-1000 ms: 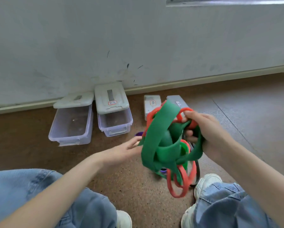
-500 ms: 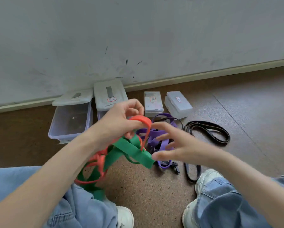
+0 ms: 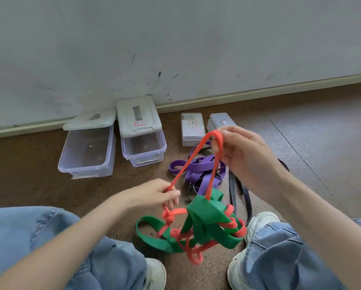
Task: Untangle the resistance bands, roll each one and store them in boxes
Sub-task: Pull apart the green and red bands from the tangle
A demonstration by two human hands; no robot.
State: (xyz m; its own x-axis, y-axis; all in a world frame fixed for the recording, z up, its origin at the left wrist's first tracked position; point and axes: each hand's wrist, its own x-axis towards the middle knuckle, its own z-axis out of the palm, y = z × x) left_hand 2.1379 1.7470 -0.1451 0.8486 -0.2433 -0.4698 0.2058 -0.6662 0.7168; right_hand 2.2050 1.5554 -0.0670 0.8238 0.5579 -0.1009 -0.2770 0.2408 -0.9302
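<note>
Right hand [image 3: 245, 155] pinches top of red band [image 3: 196, 158] loop; left hand [image 3: 154, 194] pinches its left strand; green band [image 3: 206, 210] hangs tangled below.

Bare indoor room, floor-level work spot, exact kind of place can't tell. Speckled brown floor [image 3: 322, 132], scuffed grey-white wall [image 3: 175, 38] with pale skirting board [image 3: 259, 94]. Clear plastic storage boxes [image 3: 87, 151] with loose lids sit against the wall, small lidded boxes [image 3: 192, 128] beside them. Person sits on the floor in jeans [image 3: 29, 237] and white sneakers [image 3: 259, 225].
</note>
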